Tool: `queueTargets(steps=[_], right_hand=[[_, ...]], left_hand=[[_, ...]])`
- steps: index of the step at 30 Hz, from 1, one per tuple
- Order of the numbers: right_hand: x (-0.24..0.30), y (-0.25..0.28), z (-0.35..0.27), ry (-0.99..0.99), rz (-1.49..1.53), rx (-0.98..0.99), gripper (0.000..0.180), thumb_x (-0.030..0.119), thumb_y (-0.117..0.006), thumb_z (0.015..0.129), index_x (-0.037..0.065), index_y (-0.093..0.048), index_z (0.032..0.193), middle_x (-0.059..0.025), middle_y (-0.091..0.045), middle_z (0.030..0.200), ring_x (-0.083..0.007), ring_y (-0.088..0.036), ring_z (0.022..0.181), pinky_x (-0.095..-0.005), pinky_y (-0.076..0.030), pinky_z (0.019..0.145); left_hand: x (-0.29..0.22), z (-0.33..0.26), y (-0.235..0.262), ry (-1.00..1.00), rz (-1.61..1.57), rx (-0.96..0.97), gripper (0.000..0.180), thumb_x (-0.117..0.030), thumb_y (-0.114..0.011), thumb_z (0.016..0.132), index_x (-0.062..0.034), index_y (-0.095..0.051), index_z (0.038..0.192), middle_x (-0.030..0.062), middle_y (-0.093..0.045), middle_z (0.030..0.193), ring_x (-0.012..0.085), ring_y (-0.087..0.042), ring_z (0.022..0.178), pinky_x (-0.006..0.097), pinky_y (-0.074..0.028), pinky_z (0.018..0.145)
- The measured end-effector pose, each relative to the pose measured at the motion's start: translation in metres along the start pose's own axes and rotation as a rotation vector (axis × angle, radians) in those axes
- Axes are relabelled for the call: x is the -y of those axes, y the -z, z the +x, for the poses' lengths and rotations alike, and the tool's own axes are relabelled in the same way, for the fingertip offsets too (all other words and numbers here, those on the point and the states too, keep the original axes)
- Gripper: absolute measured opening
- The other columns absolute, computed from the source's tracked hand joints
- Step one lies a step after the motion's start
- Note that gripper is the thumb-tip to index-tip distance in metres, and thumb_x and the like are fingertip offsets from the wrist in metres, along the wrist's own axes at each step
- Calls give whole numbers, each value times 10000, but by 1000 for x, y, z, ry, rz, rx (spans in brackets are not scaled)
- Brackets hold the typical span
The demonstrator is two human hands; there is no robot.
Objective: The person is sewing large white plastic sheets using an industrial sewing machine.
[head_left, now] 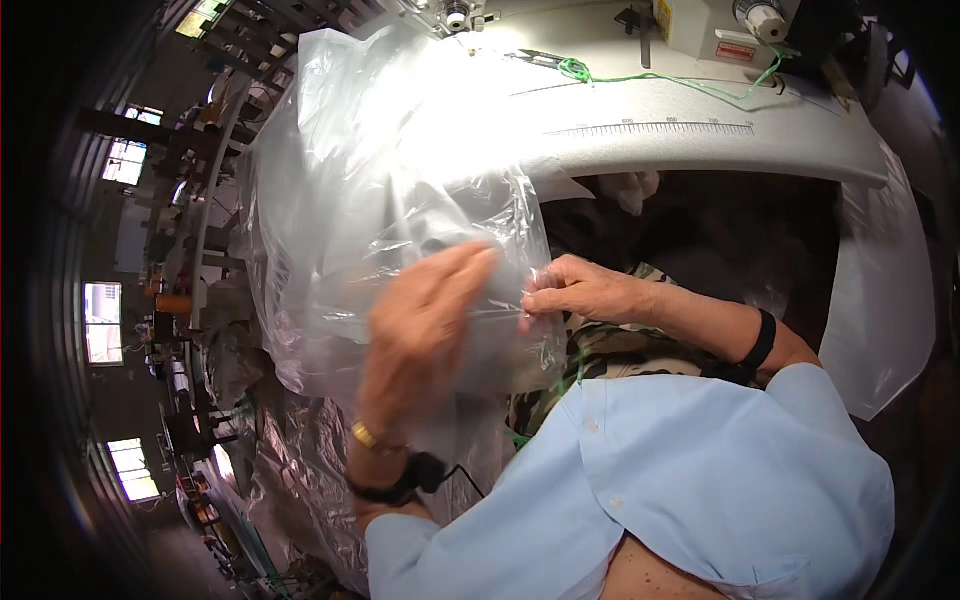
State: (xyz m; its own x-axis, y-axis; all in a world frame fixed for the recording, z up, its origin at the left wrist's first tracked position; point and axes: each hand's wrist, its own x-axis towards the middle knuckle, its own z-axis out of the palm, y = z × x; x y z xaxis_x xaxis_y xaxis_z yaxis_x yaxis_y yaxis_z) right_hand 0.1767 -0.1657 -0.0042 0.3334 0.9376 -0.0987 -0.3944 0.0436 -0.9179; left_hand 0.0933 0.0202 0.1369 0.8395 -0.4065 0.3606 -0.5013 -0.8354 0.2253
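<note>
A large clear plastic sheet or bag [330, 220] hangs over the left part of the sewing machine table and down in front of me. My right hand [590, 290] has thumb and fingers pinched on its right edge. Over the middle of the plastic, my left hand [420, 325] is smeared by motion, its fingers pointing up and right. Whether those fingers grip the film cannot be made out. Glare from the lamp washes out the upper part of the plastic.
The pale sewing machine table [690, 135] has a measuring scale along its front. Thread snips [540, 58] lie there, with a green cord [680, 78] trailing right. Machine dials [765, 22] stand behind. More plastic film [300, 490] hangs at lower left, another sheet [880, 290] at right.
</note>
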Motion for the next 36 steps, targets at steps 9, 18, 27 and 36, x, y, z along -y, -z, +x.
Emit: queueTargets(steps=[9, 18, 27, 36], right_hand=[[-2, 12, -27, 135, -14, -64, 221, 146, -513, 926, -33, -636, 966, -81, -692, 904, -131, -646, 849, -287, -510, 813], [10, 20, -36, 191, -159, -48, 174, 111, -536, 953, -14, -601, 1055, -27, -636, 908, -89, -589, 851, -273, -486, 810], [-2, 24, -41, 264, -21, -160, 246, 181, -623, 955, -16, -609, 1102, -25, -659, 893, -80, -616, 848, -254, -501, 804], [-63, 103, 18, 368, -629, -938, 468, 377, -689, 820, -67, -678, 971, -273, -677, 976, -379, -645, 996, -454, -468, 895]], left_hand=[[-11, 1, -79, 372, -469, 4, 185, 11, -634, 903, 15, -631, 1088, 126, -682, 976, 128, -670, 858, 258, -522, 707], [-30, 21, -66, 237, -201, 163, 371, 7, -754, 734, -32, -622, 1079, 121, -640, 1033, 225, -654, 748, 313, -515, 632], [-14, 11, -87, 438, -397, 24, 206, -58, -761, 801, 8, -638, 952, 111, -606, 725, 171, -594, 602, 281, -476, 583], [-34, 8, -91, 386, -293, -144, 108, -3, -719, 826, 8, -640, 900, 83, -529, 706, 159, -516, 579, 266, -413, 552]])
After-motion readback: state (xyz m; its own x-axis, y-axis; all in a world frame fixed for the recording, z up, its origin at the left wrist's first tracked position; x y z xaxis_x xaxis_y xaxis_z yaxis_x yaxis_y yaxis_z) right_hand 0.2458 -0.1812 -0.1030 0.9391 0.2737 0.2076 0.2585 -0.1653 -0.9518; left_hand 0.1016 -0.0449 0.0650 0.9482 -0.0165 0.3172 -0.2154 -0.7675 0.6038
